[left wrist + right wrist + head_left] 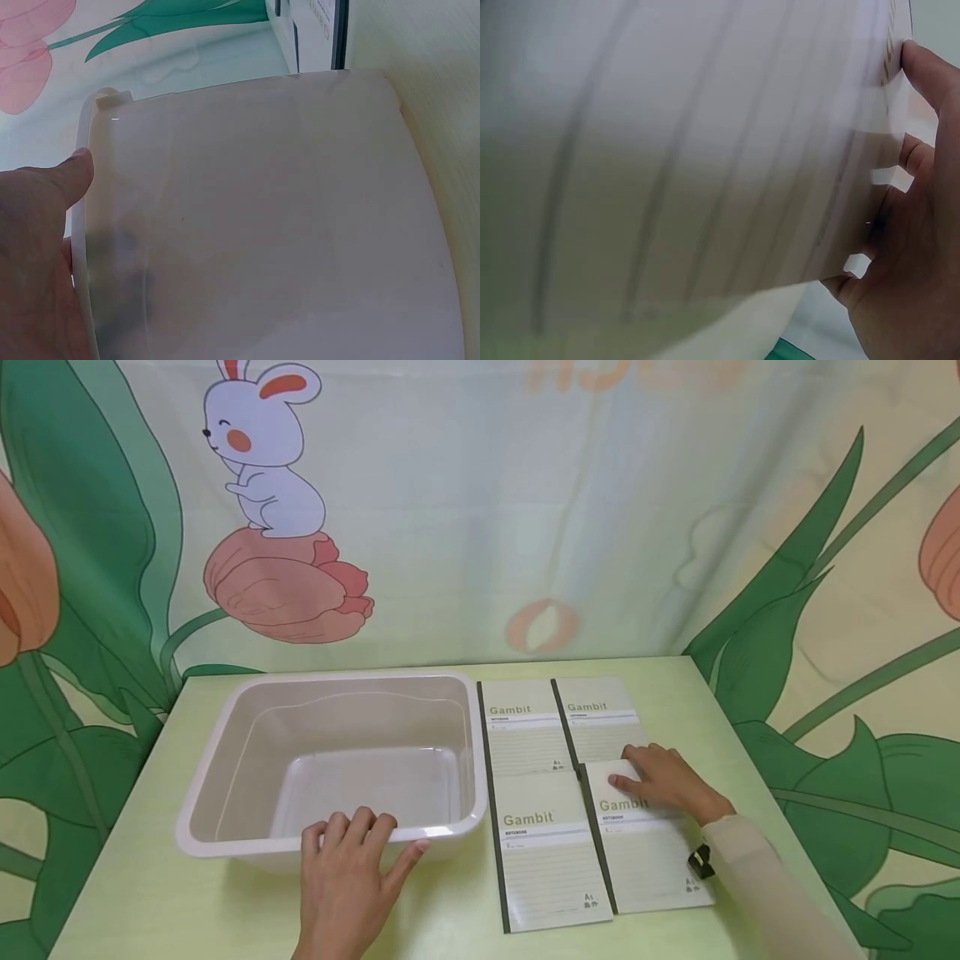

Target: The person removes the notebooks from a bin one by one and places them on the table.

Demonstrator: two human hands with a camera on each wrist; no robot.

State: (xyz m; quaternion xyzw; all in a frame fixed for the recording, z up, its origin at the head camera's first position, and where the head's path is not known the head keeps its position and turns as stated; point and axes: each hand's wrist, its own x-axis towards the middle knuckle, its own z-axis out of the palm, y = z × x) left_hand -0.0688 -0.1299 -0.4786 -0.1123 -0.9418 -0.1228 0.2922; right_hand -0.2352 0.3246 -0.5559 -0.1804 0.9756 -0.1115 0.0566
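My left hand grips the near rim of a beige plastic basin, fingers over the edge and thumb along the outside. The left wrist view shows the basin's outer wall and the thumb at its rim. My right hand holds the top right part of the near right Gambit notebook, thumb on the cover and fingers at its edge. That notebook fills much of the right wrist view, its lined cover slanting. Beside it lies the near left notebook, dark spine to the left.
Behind these two lie a far left notebook and a far right notebook, the latter partly covered. All are on a pale green table, right of the basin. A curtain printed with a rabbit and flowers hangs behind the table.
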